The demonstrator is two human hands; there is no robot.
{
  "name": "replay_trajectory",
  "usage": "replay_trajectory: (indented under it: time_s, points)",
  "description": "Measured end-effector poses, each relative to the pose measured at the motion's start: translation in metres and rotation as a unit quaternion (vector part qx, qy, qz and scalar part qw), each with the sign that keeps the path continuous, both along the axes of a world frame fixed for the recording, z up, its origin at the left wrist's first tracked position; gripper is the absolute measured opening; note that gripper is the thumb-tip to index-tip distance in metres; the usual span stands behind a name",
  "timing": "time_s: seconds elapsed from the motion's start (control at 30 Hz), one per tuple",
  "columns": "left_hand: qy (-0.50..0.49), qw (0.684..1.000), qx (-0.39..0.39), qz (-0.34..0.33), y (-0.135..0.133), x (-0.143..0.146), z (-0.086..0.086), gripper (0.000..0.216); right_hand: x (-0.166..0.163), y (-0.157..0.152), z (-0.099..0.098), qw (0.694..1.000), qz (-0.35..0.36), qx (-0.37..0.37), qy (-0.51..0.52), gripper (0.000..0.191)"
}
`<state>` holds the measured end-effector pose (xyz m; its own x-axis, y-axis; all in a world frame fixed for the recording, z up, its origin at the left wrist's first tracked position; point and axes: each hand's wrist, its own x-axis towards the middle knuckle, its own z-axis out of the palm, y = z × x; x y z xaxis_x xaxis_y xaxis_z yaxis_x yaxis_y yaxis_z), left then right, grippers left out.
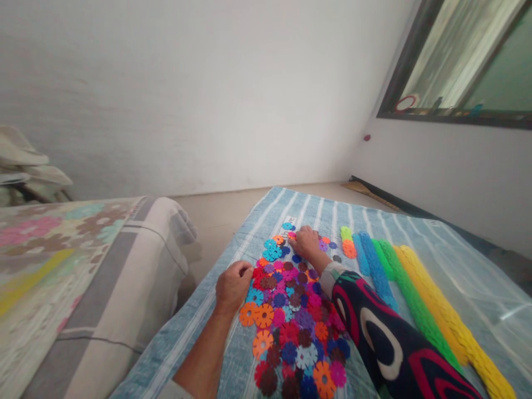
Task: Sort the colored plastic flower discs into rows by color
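Observation:
A broad pile of plastic snowflake discs (305,318) in red, orange, blue, purple and pink lies on a striped blue cloth (266,221). At the pile's left edge is my left hand (234,285), its fingers curled in beside some red discs (258,277); whatever they pinch is hidden. My right hand (306,244) reaches over the far end of the pile, fingers bent down and closed around a pink disc (292,235). Close by lie light-blue discs (272,252) and an orange disc (279,240).
To the right lie long rows of joined discs: a blue row (376,271), a green row (409,293) and a yellow row (444,305), with a short green-and-orange stack (348,244). A covered bed or sofa (108,288) stands left. White walls (199,100) rise behind.

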<state>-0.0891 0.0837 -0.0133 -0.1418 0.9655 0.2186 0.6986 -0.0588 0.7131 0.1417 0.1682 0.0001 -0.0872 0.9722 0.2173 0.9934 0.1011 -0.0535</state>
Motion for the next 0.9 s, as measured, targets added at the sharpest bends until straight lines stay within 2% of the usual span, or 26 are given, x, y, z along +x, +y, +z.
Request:
replay_trajectory:
  time_s: [0.23,0.37,0.7,0.8,0.9]
  points:
    - [-0.001,1.000,-0.009,0.002,0.000,0.001,0.002,0.021,0.008,-0.004,-0.001,0.998,0.061,0.030,-0.003,0.035]
    - [0.004,1.000,-0.018,0.001,0.000,0.001,0.002,0.023,0.016,-0.011,0.001,0.995,0.092,0.039,0.015,0.025]
    - [0.007,1.000,-0.002,-0.002,0.005,-0.002,0.001,0.024,0.037,-0.048,0.016,0.979,0.187,0.028,0.071,0.011]
    - [-0.012,1.000,0.012,-0.006,0.006,-0.003,0.000,0.024,0.054,-0.055,0.027,0.981,0.175,0.021,0.078,0.010]
    - [-0.063,0.997,0.037,0.006,0.007,-0.003,0.004,0.023,0.087,-0.055,0.039,0.990,0.121,0.014,0.074,0.013]
